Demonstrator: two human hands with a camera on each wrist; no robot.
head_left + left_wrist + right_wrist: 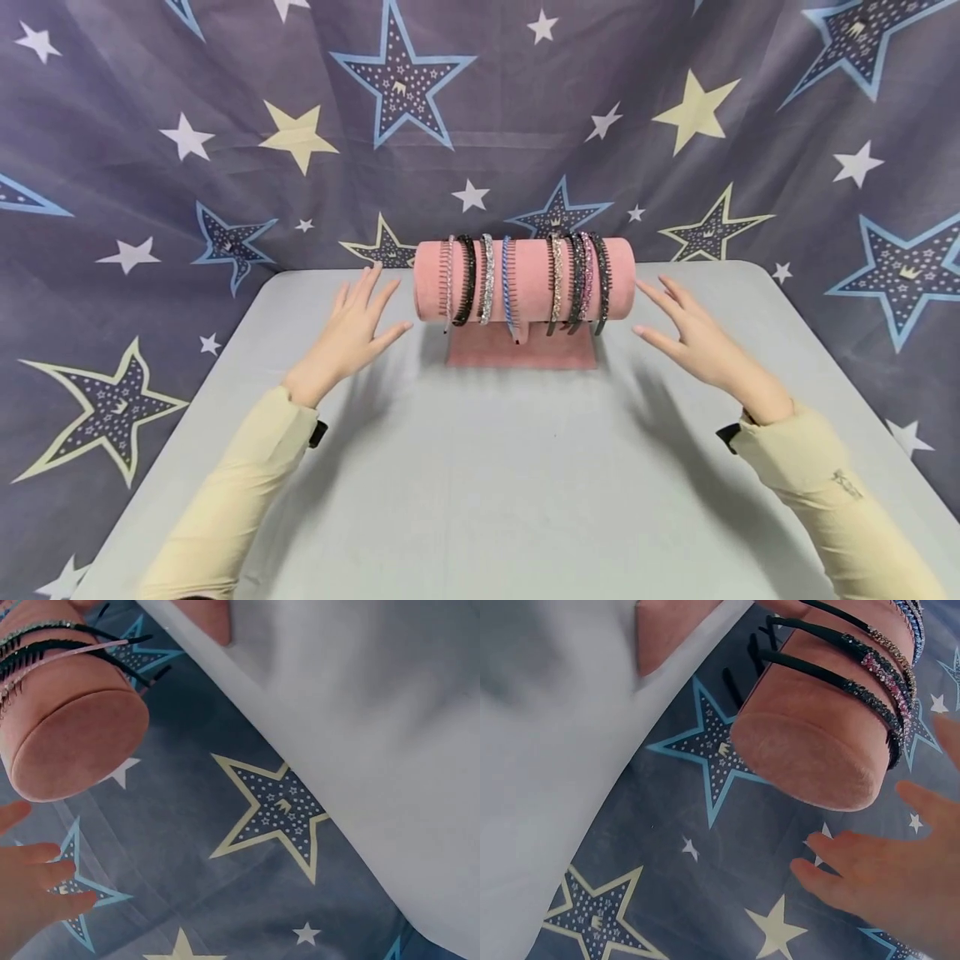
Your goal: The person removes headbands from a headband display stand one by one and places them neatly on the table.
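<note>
Flanking the pink display roll [532, 279] in the head view, with left hand [351, 327] just beside one end and right hand [697, 337] just beside the other, both empty, with fingers loosely extended. Placed at the far side of the pale table [487, 483], before the starry cloth [517, 117], and raised on a pink base [521, 352]. Carrying eight headbands: four toward the left, from a thin pink headband [450, 279] to a blue headband [507, 287], and four toward the right, from a gold headband [557, 279] to a dark outer headband [603, 283]. Best, by judgement, to match both hands in height and apply even pressure, so as not to tip the roll or slide any band along.

Facing the left end in the left wrist view, with left hand near it and gripping nothing. Cannot confirm contact. Worth steering fingers clear of the dark tips [155, 677] jutting past the roll, being likely to catch.

Facing the right end in the right wrist view, with right hand relaxed and a narrow gap left. Safer to touch plain fabric there than to brush the dark outer headband, close to the rim.
</note>
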